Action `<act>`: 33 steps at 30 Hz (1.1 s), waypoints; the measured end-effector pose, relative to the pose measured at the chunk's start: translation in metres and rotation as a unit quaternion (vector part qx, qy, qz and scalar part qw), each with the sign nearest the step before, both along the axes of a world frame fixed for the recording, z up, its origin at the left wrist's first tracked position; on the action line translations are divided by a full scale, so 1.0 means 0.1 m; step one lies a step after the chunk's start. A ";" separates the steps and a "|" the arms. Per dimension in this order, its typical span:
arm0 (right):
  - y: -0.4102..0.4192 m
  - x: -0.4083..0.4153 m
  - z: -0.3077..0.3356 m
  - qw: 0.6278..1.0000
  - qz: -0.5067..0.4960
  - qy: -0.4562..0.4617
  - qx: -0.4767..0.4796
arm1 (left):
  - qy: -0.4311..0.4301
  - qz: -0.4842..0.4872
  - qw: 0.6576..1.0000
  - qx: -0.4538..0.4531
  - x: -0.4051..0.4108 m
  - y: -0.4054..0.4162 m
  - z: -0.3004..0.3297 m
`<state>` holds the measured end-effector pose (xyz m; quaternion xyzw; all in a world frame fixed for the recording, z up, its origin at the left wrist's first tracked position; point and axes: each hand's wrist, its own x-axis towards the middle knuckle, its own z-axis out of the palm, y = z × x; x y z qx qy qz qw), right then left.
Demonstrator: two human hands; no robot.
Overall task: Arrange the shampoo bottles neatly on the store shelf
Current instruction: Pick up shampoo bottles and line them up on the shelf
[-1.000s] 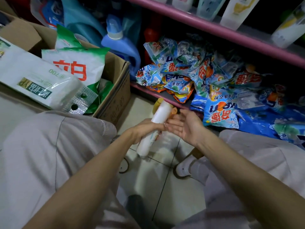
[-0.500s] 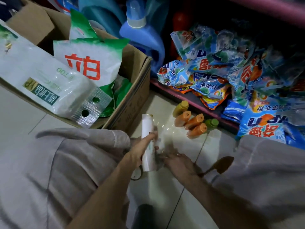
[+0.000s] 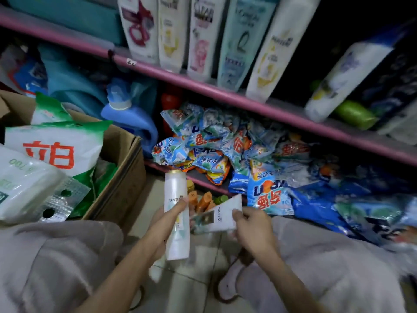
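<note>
Two shampoo bottles (image 3: 176,213), one upright per grip, above floor tiles (image 3: 191,288).

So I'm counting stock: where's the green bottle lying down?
In the head view, the green bottle lies on the pink shelf at upper right, behind a leaning white bottle.

Left of frame, I see open cardboard box (image 3: 117,177) holding white-and-green bag with red characters (image 3: 56,147). White plastic-wrapped pack (image 3: 24,186) lies over box's near edge. Upper left centre: blue detergent jug (image 3: 130,120) with pale cap; red bottle (image 3: 170,102) just right of it, mostly in shadow. Centre to right: I note heap of blue-and-orange detergent sachets (image 3: 266,168) spilling across lowest ledge. Bottom centre: pale tiled floor (image 3: 194,288).
</note>
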<state>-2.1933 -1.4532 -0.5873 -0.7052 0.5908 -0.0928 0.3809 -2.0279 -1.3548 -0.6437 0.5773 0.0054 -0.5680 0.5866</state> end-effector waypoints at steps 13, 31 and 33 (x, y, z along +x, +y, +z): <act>-0.28 -0.75 2.02 0.865 -0.136 -0.397 -0.274 | -0.161 -0.093 0.973 -0.137 -0.21 -0.36 1.52; -1.17 -0.27 1.66 0.745 0.125 0.206 -0.622 | -0.224 -0.138 0.948 -0.177 -0.06 -0.30 1.82; -1.19 -0.20 1.72 0.761 0.129 0.239 -0.589 | -0.220 -0.142 0.948 -0.182 -0.06 -0.30 1.83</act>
